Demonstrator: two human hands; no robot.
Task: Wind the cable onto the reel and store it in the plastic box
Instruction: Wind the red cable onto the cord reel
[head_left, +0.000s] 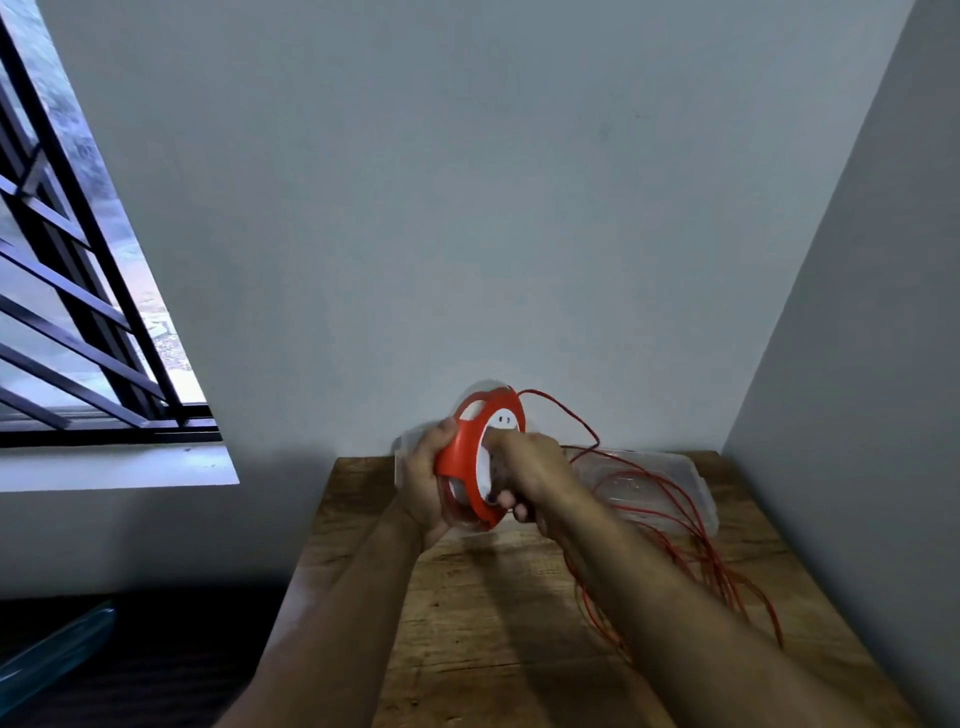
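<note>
Grip of the left hand (423, 480) is closed around the outer rim of the orange reel (480, 457), which is held upright in the air above the far part of the wooden desk (467, 597). The right hand (524, 475) is closed on the white hub side of the reel, with the fingers curled at its lower edge; what exactly is pinched there cannot be told. The red cable (670, 525) is led from the top of the reel, down to the right, and is spread in loose loops across the desk and over the clear plastic box (691, 475). The box is placed at the back of the desk, against the wall, behind the hands. A barred window (78, 291) is seen at the left.
</note>
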